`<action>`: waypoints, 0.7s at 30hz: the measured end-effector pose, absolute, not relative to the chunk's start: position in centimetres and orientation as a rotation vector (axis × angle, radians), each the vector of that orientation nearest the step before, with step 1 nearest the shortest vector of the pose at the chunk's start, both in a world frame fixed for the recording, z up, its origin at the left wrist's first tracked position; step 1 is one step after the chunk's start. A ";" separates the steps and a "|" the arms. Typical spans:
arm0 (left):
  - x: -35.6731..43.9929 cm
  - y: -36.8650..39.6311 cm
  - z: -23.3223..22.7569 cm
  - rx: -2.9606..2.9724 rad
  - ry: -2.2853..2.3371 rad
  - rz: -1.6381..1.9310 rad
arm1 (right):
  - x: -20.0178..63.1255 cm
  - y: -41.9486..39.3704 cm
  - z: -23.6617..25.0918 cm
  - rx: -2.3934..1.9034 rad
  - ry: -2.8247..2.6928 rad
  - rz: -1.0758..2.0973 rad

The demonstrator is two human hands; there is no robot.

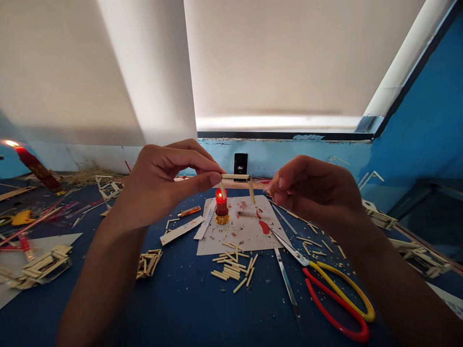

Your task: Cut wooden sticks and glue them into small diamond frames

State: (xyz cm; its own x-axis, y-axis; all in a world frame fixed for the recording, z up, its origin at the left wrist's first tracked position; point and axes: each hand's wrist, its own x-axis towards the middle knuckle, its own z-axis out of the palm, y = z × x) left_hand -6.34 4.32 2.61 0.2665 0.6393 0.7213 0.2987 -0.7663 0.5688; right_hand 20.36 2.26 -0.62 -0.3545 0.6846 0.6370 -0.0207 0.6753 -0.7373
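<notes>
My left hand (181, 178) pinches one end of a small frame of pale wooden sticks (235, 177), a crosspiece with a leg hanging down at each end. It is held up above a lit red candle (221, 205) on a gold base. To the right of the frame and apart from it, my right hand (311, 190) is closed, thumb against curled fingers; what they hold, if anything, is hidden. Below lies white paper (213, 246) with red wax spots and burnt crumbs. A pile of short cut sticks (233, 270) lies in front of it.
Scissors with red and yellow handles (336, 294) and a metal blade (287, 282) lie at front right. An orange lighter (189, 211) is left of the candle. Another lit red candle (39, 168) leans at far left. Stick structures (47, 265) stand on both sides.
</notes>
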 end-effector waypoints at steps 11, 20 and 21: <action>-5.7 3.5 2.6 2.323 0.828 1.446 | 21.6 4.2 -1.1 -0.650 -1.861 0.666; -3.7 2.9 1.5 2.107 0.758 1.423 | 20.8 2.3 -0.7 -0.670 -1.890 0.687; -3.4 3.0 1.3 2.043 0.708 1.439 | 20.4 2.0 -0.7 -0.642 -1.903 0.659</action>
State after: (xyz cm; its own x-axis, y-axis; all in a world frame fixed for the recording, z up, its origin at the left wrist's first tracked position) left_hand -3.40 2.99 1.29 0.2922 0.6847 0.6676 0.1112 -0.7177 0.6874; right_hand 20.44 2.05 -0.74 -0.3769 0.6814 0.6274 0.1478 0.7129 -0.6855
